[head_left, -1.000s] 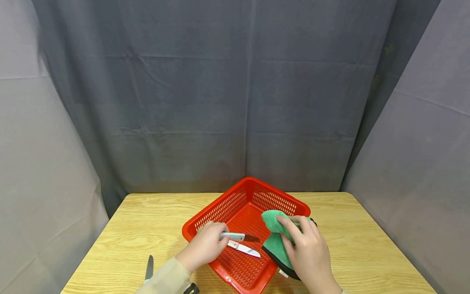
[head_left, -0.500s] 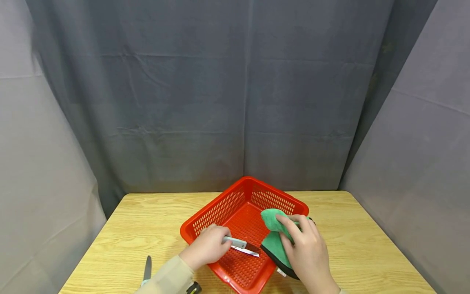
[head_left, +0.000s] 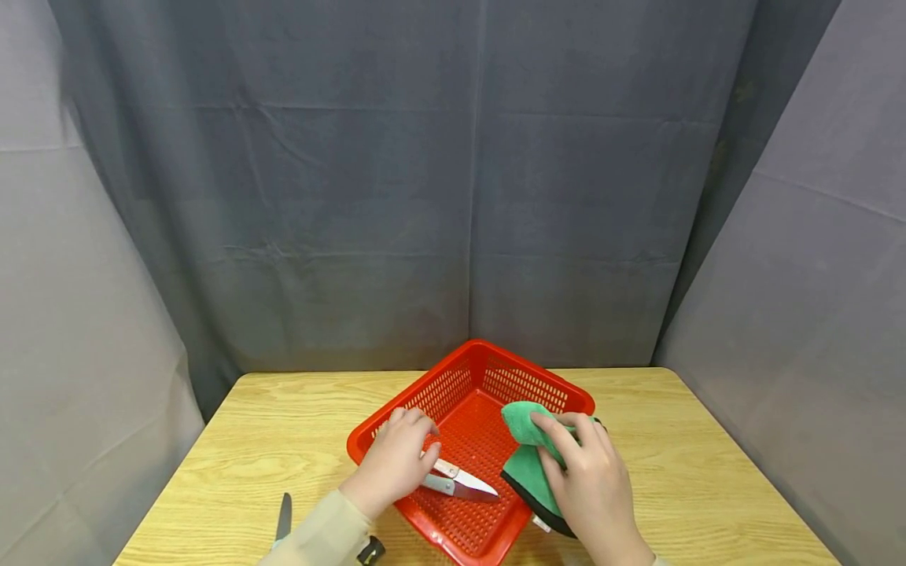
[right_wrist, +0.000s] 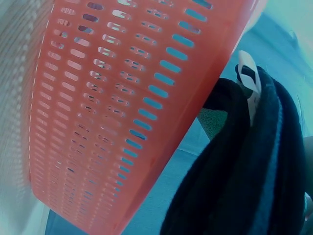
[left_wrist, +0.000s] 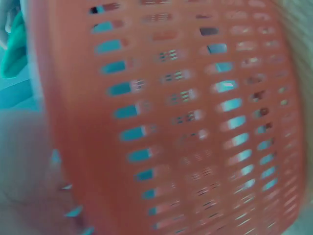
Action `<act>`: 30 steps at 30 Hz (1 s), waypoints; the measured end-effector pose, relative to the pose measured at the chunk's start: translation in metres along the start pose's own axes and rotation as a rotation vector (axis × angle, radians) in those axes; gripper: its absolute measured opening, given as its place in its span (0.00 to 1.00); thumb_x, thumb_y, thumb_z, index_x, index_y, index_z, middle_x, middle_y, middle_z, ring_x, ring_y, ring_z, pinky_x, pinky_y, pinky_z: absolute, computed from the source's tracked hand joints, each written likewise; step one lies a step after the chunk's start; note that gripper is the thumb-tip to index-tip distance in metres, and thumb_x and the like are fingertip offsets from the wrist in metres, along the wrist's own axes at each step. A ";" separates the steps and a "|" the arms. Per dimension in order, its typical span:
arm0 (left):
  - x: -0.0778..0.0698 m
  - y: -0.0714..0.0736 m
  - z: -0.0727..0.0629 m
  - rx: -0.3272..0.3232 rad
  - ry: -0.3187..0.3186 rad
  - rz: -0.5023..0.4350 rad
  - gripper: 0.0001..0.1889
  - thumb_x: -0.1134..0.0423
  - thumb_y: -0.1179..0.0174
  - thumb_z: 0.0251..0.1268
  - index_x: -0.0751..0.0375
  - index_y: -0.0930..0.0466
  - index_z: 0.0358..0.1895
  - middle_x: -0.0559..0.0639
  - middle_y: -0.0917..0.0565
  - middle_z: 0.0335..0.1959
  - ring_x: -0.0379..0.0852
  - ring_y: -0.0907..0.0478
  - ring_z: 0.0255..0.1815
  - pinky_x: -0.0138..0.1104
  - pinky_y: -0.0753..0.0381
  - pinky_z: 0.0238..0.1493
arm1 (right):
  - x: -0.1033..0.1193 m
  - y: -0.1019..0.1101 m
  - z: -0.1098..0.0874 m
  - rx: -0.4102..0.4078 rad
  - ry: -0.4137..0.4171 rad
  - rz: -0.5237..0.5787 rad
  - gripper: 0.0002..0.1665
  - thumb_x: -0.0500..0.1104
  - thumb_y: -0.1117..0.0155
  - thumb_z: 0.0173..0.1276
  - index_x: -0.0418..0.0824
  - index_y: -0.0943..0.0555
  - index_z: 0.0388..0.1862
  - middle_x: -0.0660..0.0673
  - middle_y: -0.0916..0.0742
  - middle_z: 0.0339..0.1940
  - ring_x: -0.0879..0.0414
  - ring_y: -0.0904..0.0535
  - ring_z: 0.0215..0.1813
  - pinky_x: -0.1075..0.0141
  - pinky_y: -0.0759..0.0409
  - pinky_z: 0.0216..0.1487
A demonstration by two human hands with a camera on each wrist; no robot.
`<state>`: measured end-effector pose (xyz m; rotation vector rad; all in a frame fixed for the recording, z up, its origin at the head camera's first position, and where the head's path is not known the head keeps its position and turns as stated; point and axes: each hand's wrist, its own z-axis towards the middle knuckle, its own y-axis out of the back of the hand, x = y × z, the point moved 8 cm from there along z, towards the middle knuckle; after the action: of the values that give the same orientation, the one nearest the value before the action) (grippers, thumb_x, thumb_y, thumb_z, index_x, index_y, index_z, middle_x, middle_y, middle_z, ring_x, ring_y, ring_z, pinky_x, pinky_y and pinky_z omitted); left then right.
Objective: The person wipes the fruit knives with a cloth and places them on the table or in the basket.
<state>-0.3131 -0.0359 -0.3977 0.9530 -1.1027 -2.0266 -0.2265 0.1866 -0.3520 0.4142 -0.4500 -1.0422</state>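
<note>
The grey-handled knife (head_left: 457, 489) has shifted, its handle end hidden.

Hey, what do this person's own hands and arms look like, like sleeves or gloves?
The left hand and right hand are bare, without gloves. A plain pale beige sleeve reaches the left wrist; only a sliver of the right cuff shows.

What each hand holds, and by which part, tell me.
The right hand grips the green cloth by its folded upper part; the left hand appears to hold nothing.
</note>
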 end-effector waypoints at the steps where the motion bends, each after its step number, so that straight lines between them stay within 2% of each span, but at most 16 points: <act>1: -0.001 0.007 0.001 -0.048 -0.007 -0.013 0.05 0.61 0.35 0.67 0.56 0.17 0.42 0.47 0.18 0.43 0.49 0.26 0.48 0.47 0.23 0.53 | 0.000 0.000 0.000 0.000 0.000 0.001 0.28 0.34 0.21 0.52 0.50 0.13 0.53 0.44 0.16 0.42 0.49 0.20 0.38 0.52 0.18 0.36; 6: -0.008 0.042 -0.002 -0.267 -0.059 -0.082 0.04 0.63 0.35 0.67 0.54 0.18 0.42 0.44 0.18 0.41 0.47 0.24 0.47 0.45 0.22 0.54 | 0.001 0.002 0.001 -0.005 0.002 0.005 0.28 0.33 0.21 0.51 0.50 0.13 0.53 0.44 0.16 0.41 0.48 0.20 0.38 0.52 0.18 0.37; 10: -0.009 0.061 -0.011 -0.351 -0.087 -0.114 0.04 0.66 0.35 0.66 0.54 0.18 0.41 0.42 0.19 0.39 0.44 0.22 0.45 0.41 0.21 0.52 | 0.001 0.002 0.001 -0.009 0.004 0.011 0.29 0.33 0.21 0.51 0.49 0.13 0.53 0.44 0.16 0.41 0.48 0.20 0.39 0.51 0.18 0.36; 16: -0.004 0.072 -0.025 -0.379 -0.093 -0.120 0.04 0.67 0.36 0.64 0.55 0.19 0.39 0.41 0.19 0.37 0.41 0.22 0.43 0.38 0.19 0.48 | 0.002 0.003 0.002 -0.007 0.009 0.014 0.29 0.33 0.21 0.50 0.49 0.13 0.53 0.44 0.16 0.41 0.48 0.20 0.39 0.51 0.18 0.36; 21: 0.004 0.077 -0.040 -0.400 -0.061 -0.108 0.05 0.69 0.34 0.63 0.53 0.19 0.38 0.39 0.20 0.35 0.38 0.21 0.41 0.37 0.18 0.45 | 0.003 0.004 0.002 0.001 0.002 0.016 0.29 0.33 0.21 0.51 0.49 0.13 0.54 0.43 0.16 0.42 0.48 0.20 0.39 0.51 0.18 0.36; 26: 0.023 0.079 -0.056 -0.365 0.056 -0.084 0.07 0.68 0.31 0.62 0.52 0.19 0.38 0.36 0.20 0.34 0.36 0.21 0.39 0.35 0.19 0.41 | 0.003 0.006 0.001 -0.005 0.000 0.019 0.28 0.33 0.21 0.52 0.49 0.13 0.54 0.44 0.16 0.42 0.48 0.20 0.39 0.52 0.18 0.36; 30: 0.046 0.078 -0.071 -0.272 0.204 -0.059 0.07 0.65 0.31 0.64 0.49 0.20 0.38 0.37 0.21 0.34 0.37 0.23 0.37 0.36 0.21 0.39 | 0.004 0.008 0.001 -0.024 0.017 0.021 0.28 0.33 0.23 0.52 0.49 0.13 0.53 0.44 0.16 0.42 0.48 0.20 0.40 0.52 0.18 0.38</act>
<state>-0.2650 -0.1362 -0.3706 1.0314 -0.6784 -2.0100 -0.2188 0.1864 -0.3463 0.3963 -0.4256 -1.0225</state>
